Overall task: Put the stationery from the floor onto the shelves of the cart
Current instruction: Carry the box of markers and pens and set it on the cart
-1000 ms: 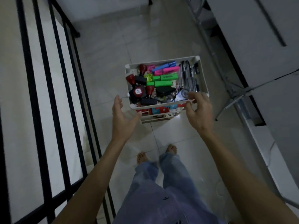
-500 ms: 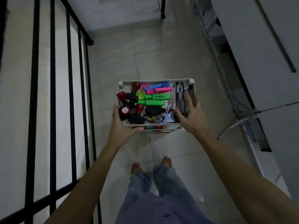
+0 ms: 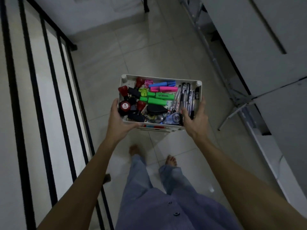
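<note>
Stationery fills the top shelf of the cart, which stands at twelve o'clock just past your bare feet. A second ago your left hand hung open short of the near left corner; now it is wrapped around that corner, thumb along the front rim. Your right hand has slid from the front rim to the near right corner, with its fingers curled over the edge beside the pens. Both hands grasp the cart itself, not any loose item. Farther in lie the green markers, the red stamps, then the pink and blue markers at the far rim. No loose stationery shows on the visible floor, so the sorting looks done and you seem set to move the cart.
</note>
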Available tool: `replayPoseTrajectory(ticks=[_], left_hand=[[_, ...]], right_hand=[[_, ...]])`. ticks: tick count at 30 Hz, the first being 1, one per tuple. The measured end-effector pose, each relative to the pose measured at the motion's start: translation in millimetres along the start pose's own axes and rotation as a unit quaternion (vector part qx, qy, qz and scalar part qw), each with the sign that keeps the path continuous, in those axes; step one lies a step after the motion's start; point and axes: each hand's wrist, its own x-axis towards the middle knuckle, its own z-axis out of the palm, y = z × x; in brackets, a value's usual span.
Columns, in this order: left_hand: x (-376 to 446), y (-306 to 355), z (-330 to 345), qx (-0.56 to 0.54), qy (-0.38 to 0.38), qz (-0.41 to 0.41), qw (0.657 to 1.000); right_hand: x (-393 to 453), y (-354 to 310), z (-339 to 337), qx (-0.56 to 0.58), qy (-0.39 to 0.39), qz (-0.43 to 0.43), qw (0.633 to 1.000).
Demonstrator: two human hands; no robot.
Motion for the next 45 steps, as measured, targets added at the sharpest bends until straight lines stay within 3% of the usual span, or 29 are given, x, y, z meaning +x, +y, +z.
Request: replayPoseTrajectory(ticks=[9, 18, 24, 32, 45], left_hand=[[107.0, 51.1, -3.0, 0.047, -0.195, 0.103, 0.974], [197.8, 113.6, 39.8, 0.128, -0.398, 0.175, 0.891], [226.4, 134.4, 67.4, 0.160, -0.474, 0.186, 0.845], [246.2, 134.3, 71.1, 0.177, -0.509, 0.167, 0.826], [251.7, 108.9, 70.3, 0.172, -0.458, 0.167, 0.856]], right_hand=[[-28.8, -13.0, 13.9, 0.104, 0.142, 0.135, 0.975], [-50.1, -23.8, 45.5, 0.153, 0.298, 0.278, 0.900], [-52.3, -33.8, 62.4, 0.190, 0.332, 0.309, 0.871], [-44.4, -44.2, 76.9, 0.192, 0.324, 0.321, 0.869], [-33.7, -36.3, 60.4, 0.168, 0.300, 0.304, 0.889]])
